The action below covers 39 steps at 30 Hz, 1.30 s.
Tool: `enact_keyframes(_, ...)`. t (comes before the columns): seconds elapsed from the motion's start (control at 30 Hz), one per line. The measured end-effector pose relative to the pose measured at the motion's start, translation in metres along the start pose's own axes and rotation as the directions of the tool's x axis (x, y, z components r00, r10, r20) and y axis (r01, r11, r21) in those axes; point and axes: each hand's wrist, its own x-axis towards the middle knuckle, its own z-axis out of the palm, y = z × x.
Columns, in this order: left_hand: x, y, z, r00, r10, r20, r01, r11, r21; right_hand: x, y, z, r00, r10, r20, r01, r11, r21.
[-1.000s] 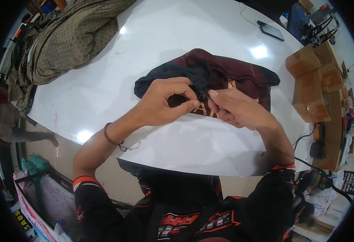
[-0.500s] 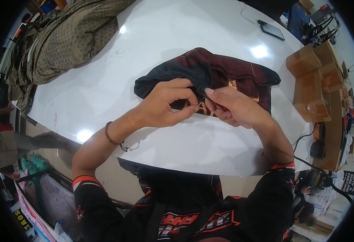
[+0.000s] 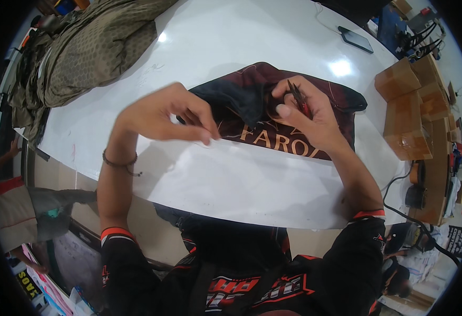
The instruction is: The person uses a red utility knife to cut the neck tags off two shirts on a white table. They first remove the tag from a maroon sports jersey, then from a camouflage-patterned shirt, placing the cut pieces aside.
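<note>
Right grip [image 3: 319,118] holds snips [image 3: 300,99] pointing away, long axis slanting left.

Matt cloth garment [image 3: 245,100], glossy tabletop [image 3: 215,181]

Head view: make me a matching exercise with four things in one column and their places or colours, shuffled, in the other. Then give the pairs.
Column one
1. Phone
2. Snips
3. Bracelet
4. Garment

Column two
A. Worn around the left wrist
B. Dark red and dark blue-grey, with gold letters
C. Held in the right hand
D. Lying on the far right part of the white table

Pairs: 1-D, 2-C, 3-A, 4-B
</note>
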Motion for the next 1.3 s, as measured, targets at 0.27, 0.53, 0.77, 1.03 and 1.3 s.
enact_keyframes(0.27,-0.021,-0.045,-0.045,0.568,0.112,-0.816,0.368,0.851,0.374,0.012,0.032,0.026,0.979,-0.206,0.010,0.198,0.927,-0.320)
enact_keyframes(0.53,0.028,-0.003,0.055,0.737,0.223,-0.637,0.098,0.898,0.428,0.012,0.038,0.030,0.963,-0.218,-0.161,0.156,0.932,-0.327)
enact_keyframes(0.77,0.043,-0.032,0.073,0.658,0.187,-0.729,0.149,0.917,0.369,0.010,0.037,0.035,0.923,-0.355,-0.151,0.262,0.863,-0.431)
enact_keyframes(1.03,0.043,-0.034,0.060,0.698,-0.219,-0.681,-0.120,0.903,-0.413,0.009,0.033,0.044,0.882,-0.430,-0.193,0.333,0.859,-0.390)
enact_keyframes(1.3,0.049,-0.044,0.062,0.699,-0.372,-0.611,-0.334,0.585,-0.739,0.009,0.043,0.039,0.757,-0.652,-0.043,0.499,0.619,-0.606)
